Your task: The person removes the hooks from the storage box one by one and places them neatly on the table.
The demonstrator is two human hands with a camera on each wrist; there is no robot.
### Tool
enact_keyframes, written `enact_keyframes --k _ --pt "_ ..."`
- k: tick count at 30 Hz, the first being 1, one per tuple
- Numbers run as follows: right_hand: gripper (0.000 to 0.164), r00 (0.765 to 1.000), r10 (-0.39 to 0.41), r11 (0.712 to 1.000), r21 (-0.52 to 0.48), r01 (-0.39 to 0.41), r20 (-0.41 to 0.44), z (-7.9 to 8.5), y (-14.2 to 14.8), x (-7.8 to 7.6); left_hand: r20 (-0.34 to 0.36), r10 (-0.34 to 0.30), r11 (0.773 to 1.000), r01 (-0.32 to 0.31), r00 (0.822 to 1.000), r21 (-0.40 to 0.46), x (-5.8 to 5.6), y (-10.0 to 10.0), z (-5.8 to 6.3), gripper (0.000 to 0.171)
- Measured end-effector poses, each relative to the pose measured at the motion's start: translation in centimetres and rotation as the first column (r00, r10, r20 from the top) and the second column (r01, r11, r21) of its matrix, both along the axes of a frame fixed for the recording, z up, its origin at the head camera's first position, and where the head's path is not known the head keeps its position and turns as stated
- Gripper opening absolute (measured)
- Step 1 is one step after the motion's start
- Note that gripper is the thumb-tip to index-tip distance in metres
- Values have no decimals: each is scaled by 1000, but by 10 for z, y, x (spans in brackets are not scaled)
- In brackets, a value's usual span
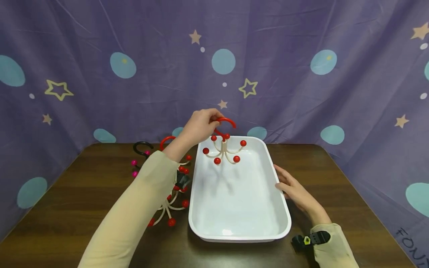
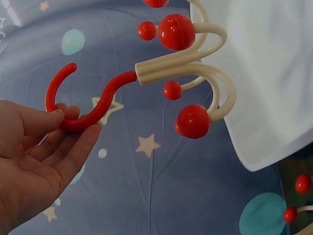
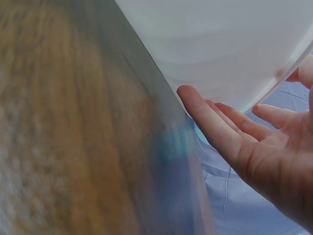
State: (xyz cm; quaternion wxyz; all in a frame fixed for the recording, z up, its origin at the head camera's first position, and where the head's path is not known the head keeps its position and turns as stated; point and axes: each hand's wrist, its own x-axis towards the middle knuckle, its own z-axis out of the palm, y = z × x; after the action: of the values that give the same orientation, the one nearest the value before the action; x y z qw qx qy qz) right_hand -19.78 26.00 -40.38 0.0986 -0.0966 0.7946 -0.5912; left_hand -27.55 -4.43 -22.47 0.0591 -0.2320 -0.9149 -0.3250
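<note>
My left hand [image 1: 202,124] pinches the red hook of a multi-arm hanger [image 1: 223,149] between thumb and fingers. Cream arms tipped with red balls spread from the hanger's stem, hanging over the far left part of a white tray [image 1: 246,238]. The left wrist view shows the thumb and fingers at the bend of the red hook [image 2: 105,100]. At the tray's right side, my right hand [image 1: 296,190] rests with its fingers straight against the outer wall and its thumb by the rim. These straight fingers [image 3: 210,117] show in the right wrist view along the tray's side.
Left of the tray, partly behind my left arm, lie more hangers: cream ones with red balls [image 1: 171,222] and one with a black hook [image 1: 142,143] and pink balls. All stand on a dark wooden table [image 1: 67,208]. A purple patterned curtain [image 1: 285,104] hangs behind it.
</note>
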Motion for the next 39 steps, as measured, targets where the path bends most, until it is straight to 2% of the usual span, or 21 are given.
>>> enact_keyframes --k 8,14,25,32,39 --pt "63 1000 1 1000 -2 -1 -6 0 0 0 -44 32 999 -31 999 11 1 -18 8 20" --pt "63 1000 -6 1000 1 6 -2 0 0 0 -30 45 998 -44 999 43 3 -30 15 20" --pt "63 1000 -13 1000 15 13 5 1 -1 1 -59 54 995 -49 997 82 17 -43 36 21" --pt "63 1000 -10 1000 -3 10 3 1 -1 0 -110 73 993 -63 991 98 23 -60 38 21" --pt "63 1000 3 1000 -14 -3 0 0 -1 0 -148 108 990 -93 983 106 23 -78 37 21"
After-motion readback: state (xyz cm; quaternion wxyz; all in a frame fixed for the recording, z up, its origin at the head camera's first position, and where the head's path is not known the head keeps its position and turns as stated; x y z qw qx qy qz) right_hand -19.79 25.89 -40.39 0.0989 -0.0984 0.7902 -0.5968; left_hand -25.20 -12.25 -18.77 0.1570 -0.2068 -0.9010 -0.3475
